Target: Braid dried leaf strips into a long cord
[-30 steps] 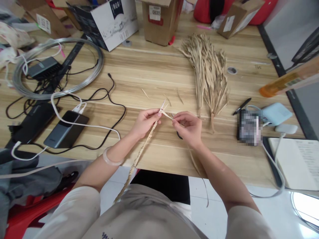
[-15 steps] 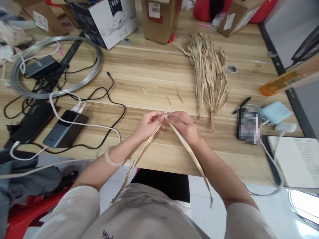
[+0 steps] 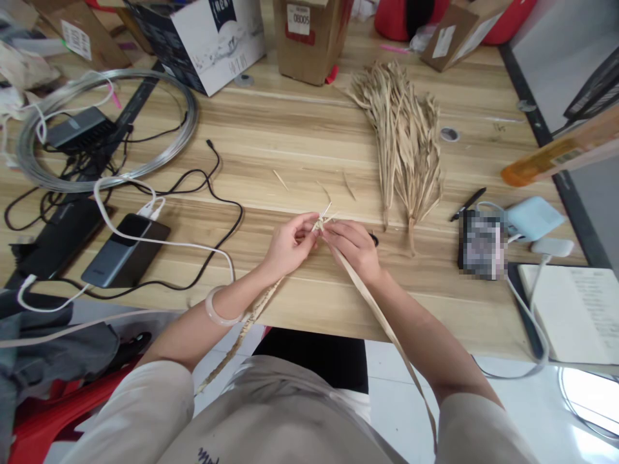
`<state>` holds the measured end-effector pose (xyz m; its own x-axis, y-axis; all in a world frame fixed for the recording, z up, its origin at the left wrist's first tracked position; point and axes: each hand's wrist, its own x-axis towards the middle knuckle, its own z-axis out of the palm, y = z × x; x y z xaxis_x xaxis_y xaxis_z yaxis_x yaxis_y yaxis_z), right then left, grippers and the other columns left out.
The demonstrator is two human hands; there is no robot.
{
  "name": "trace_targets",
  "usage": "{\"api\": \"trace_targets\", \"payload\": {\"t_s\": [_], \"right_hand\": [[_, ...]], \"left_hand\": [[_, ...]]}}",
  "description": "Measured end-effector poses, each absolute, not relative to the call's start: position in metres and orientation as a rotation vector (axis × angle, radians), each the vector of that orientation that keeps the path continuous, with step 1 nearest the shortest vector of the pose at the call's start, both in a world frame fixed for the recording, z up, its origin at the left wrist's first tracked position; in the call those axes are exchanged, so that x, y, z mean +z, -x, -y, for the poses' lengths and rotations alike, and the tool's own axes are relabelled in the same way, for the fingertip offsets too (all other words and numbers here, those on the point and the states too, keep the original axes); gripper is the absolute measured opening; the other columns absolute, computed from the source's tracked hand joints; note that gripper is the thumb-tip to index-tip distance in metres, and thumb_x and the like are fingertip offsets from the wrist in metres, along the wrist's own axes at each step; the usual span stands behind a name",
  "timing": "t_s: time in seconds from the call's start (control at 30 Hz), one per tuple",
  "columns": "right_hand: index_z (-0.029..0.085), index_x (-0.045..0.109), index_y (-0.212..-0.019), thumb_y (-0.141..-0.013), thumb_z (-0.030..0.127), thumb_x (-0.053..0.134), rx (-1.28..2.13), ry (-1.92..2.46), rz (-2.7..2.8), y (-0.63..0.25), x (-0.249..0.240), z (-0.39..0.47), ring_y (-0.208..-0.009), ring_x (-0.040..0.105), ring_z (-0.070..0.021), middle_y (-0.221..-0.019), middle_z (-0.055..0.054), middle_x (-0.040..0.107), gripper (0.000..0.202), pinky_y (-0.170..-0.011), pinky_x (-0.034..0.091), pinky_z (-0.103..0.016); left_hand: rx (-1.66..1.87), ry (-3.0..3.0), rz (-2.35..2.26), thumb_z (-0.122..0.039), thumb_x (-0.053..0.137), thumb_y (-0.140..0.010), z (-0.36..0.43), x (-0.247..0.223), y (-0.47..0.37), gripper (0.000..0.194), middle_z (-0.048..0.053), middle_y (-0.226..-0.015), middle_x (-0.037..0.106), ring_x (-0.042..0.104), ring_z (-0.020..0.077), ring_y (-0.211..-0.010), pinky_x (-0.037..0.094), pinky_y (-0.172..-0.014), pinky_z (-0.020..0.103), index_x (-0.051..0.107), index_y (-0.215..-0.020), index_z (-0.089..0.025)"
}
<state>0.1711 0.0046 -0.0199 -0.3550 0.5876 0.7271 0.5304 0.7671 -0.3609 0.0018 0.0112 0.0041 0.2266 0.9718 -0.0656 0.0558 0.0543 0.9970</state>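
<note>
My left hand (image 3: 289,246) pinches the upper end of a braided straw cord (image 3: 242,332), which passes under my left wrist and hangs past the table's front edge. Fingers of my right hand (image 3: 355,248) are closed on a long flat dry strip (image 3: 382,317) that trails down over my right forearm. Both hands' fingertips meet at the braid's end, where short thin ends stick out. Behind them lie a few loose straw bits (image 3: 349,185). A bundle of dry husks (image 3: 403,142) rests farther back to the right.
On the left are a wire coil (image 3: 191,122), cables and a power bank (image 3: 126,251). Boxes (image 3: 309,45) stand at the back. To the right lie a pen (image 3: 468,204), a light blue device (image 3: 534,218) and an open notebook (image 3: 575,309).
My left hand has turned a little, and the braid's lower end has swung left. The flat strip now hangs farther right and lower. Thin ends show more between my fingertips.
</note>
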Motion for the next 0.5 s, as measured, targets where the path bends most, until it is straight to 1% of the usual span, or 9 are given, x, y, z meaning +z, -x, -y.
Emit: {"api": "trace_targets", "payload": {"t_s": [0.1,0.2,0.3,0.5], "right_hand": [[0.024,0.065,-0.101,-0.085,0.016,0.057,0.068,0.887,2.033,-0.170,-0.018,-0.001,-0.102,0.062,-0.0220,-0.106,-0.008,0.069,0.020,-0.081,0.052,-0.039],[0.024,0.065,-0.097,-0.087,0.017,0.055,0.062,0.913,2.051,-0.168,-0.016,0.000,-0.100,0.063,-0.0211,-0.106,-0.008,0.070,0.016,-0.080,0.051,-0.039],[0.023,0.064,-0.093,-0.087,0.016,0.054,0.023,0.893,2.050,-0.167,-0.014,0.001,-0.096,0.064,-0.0201,-0.104,-0.007,0.070,0.014,-0.077,0.050,-0.038],[0.022,0.061,-0.089,-0.085,0.013,0.057,-0.092,0.816,2.035,-0.166,-0.009,0.002,-0.091,0.065,-0.0183,-0.100,-0.006,0.071,0.011,-0.071,0.048,-0.035]], "left_hand": [[1.015,-1.397,-1.104,-0.028,0.061,-0.079,-0.010,0.002,0.000,0.038,0.007,-0.087,0.070,0.062,0.0099,-0.062,0.046,-0.052,0.018,0.060,-0.115,-0.015],[1.044,-1.458,-1.114,-0.028,0.060,-0.080,-0.009,-0.001,0.001,0.036,0.009,-0.090,0.071,0.065,0.0129,-0.071,0.047,-0.057,0.019,0.062,-0.114,-0.015],[1.040,-1.511,-1.127,-0.029,0.057,-0.082,-0.009,-0.002,0.002,0.037,0.010,-0.093,0.071,0.066,0.0155,-0.079,0.048,-0.058,0.019,0.061,-0.115,-0.014],[1.039,-1.519,-1.133,-0.035,0.057,-0.083,-0.010,-0.001,0.002,0.037,0.012,-0.100,0.071,0.067,0.0181,-0.086,0.049,-0.058,0.020,0.063,-0.112,-0.013]]}}
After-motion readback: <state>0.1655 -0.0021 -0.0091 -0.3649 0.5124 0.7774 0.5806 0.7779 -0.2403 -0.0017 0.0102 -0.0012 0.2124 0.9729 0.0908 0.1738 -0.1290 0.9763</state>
